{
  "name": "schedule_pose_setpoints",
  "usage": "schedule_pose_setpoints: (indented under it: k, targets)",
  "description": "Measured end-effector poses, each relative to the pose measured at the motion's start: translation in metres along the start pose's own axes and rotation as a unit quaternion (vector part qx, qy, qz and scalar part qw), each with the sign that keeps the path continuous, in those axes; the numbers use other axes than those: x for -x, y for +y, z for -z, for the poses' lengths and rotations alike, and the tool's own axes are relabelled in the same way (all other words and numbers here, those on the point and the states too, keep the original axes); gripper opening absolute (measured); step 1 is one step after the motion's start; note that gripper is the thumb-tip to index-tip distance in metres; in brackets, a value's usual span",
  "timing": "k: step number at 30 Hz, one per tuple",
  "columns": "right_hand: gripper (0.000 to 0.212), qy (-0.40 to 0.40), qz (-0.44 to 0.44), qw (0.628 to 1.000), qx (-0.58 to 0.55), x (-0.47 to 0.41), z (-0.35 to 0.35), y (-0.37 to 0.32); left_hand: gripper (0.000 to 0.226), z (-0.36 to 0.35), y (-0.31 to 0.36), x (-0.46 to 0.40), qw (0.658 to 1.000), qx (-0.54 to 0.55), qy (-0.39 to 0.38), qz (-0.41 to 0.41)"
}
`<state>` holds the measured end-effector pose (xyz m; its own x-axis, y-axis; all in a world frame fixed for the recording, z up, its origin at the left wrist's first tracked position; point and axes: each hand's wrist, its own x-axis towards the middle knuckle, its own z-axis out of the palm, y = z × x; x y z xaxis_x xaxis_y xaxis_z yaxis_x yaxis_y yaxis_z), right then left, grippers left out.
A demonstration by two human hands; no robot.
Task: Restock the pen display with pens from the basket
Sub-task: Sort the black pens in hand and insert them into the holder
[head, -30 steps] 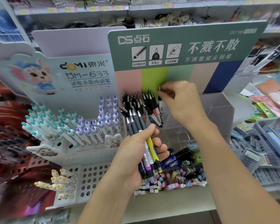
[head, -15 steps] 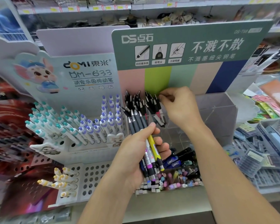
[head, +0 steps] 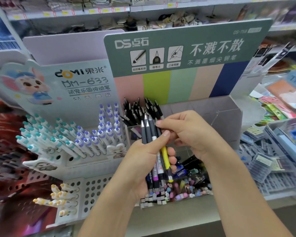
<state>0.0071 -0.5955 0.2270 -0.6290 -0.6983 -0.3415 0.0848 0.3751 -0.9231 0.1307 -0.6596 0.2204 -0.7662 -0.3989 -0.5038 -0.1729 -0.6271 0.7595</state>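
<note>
Risk, first: spilling the bundle. Gripping a fistful of mixed slim plastic pens (head: 149,134) in the left hand (head: 143,156), fingers curled tight round the lower barrels, silver tips fanning upward just in front of the clear acrylic pen display (head: 229,117). Pinching with the right hand (head: 191,134), thumb and forefinger closing on the upper end of one dark grey pen (head: 158,132) among the fistful, other fingers loosely curled. Judging the step as drawing a single pen free for the display. Pulling against so tight a cluster, probably dragging a neighbour along, the yellow-barrelled pen (head: 165,156) looking likeliest, slanting along the bundle's outer edge. Loosening the left fist to ease the pull, likely dropping several into the low tray of assorted coloured pens (head: 186,185) directly underneath, and mixing stock. Not managing to identify the basket for certain.

Second worry: misfiling or jamming. Standing packed with black silver-tipped pens (head: 140,108), only the leftmost compartment; looking bare, the compartments to its right, though reading clear walls only poorly. Pushing another pen into that crowded slot, possibly wedging it or tipping the leaning ones over the divider. Reaching carelessly leftward, also risking knocking the white click pens with teal and purple tops (head: 67,137) standing on the neighbouring rack.
</note>
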Motion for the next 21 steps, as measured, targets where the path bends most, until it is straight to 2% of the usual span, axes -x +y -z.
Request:
schedule_pose_setpoints:
  k: [3,5,7,9,12,15,18,21]
  targets:
    - [0.019,0.027,-0.008,1.000,-0.006,-0.002,0.001,0.005,0.032,-0.001,-0.002,-0.001,1.000,-0.022,0.010,-0.003]
    - [0.019,0.044,0.001,0.994,-0.095,-0.004,0.002,0.005,0.032,-0.002,-0.004,-0.001,0.999,-0.022,0.023,-0.001]
    - [0.018,0.099,0.046,0.974,-0.200,-0.008,0.009,0.002,0.029,-0.001,-0.005,-0.001,0.999,-0.016,0.035,0.002]
    - [0.017,0.184,0.131,0.945,-0.236,-0.015,0.024,-0.003,0.026,0.003,-0.004,-0.003,0.999,-0.008,0.046,0.002]
    - [0.015,0.278,0.272,0.910,-0.144,-0.023,0.040,-0.012,0.024,0.010,-0.002,-0.005,0.999,0.014,0.050,-0.004]
    - [0.008,0.298,0.349,0.888,0.014,-0.031,0.033,-0.017,0.023,0.012,-0.002,-0.007,0.998,0.022,0.057,-0.014]
    - [0.008,0.273,0.363,0.874,0.173,-0.043,0.016,-0.012,0.024,0.012,-0.003,-0.007,0.998,0.032,0.056,-0.017]
    - [0.012,0.225,0.329,0.883,0.248,-0.055,0.007,0.003,0.024,0.012,-0.002,-0.004,0.998,0.038,0.048,-0.019]
